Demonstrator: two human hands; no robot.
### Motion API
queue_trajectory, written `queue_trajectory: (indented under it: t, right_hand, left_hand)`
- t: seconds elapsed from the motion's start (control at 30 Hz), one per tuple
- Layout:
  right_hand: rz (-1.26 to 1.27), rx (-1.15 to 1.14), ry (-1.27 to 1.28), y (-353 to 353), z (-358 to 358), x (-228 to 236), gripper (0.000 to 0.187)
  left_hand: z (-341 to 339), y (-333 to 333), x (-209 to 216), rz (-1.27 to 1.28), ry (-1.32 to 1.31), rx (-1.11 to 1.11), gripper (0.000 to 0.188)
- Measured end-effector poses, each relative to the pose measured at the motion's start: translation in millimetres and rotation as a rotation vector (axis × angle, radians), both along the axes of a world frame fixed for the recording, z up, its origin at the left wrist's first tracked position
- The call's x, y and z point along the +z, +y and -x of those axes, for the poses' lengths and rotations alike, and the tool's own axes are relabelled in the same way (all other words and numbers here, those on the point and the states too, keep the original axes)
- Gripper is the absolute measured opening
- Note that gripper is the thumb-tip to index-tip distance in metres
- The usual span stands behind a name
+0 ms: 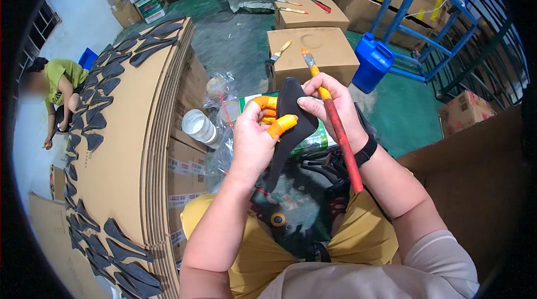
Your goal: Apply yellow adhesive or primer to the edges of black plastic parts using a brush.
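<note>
In front of me, my left hand [258,131] grips a black, curved, tapering piece [292,110] that looks like a shoe part. Orange-yellow coverings wrap several of its fingertips. My right hand [333,110] is closed around a paintbrush [339,131] with a long red and yellow handle, its bristles pointing up and away. The thumb of that hand also presses on the piece's upper right edge. On a tall stack of cardboard sheets [131,148] at my left lie many similar black pieces [130,247].
A white tub [199,128] stands beside the stack. Ahead, another brush [281,50] lies on a cardboard box [313,47]. A blue jerrycan [373,62] and a blue metal frame [425,25] are at the right. Another person [62,86] crouches beyond the stack.
</note>
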State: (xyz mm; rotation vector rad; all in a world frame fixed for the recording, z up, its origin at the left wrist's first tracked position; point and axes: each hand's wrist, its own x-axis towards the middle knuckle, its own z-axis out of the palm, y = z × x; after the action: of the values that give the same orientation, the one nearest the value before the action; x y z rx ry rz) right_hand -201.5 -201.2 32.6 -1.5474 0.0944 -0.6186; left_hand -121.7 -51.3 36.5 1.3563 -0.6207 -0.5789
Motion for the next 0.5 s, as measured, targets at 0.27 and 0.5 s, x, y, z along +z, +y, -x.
queue_trajectory:
  t: [0.27,0.5]
  right_hand:
    - [-0.061,-0.025,0.082,-44.6,-25.4,-0.3,0.034]
    - [-0.058,-0.115,0.335,-73.1,-55.9,-21.3,0.046]
  left_hand:
    - [-39.1,17.1,10.2,-0.042,-0.060,0.055,0.033]
    - [-87.6,45.5,-0.4,-0.219,-0.182,0.128,0.031]
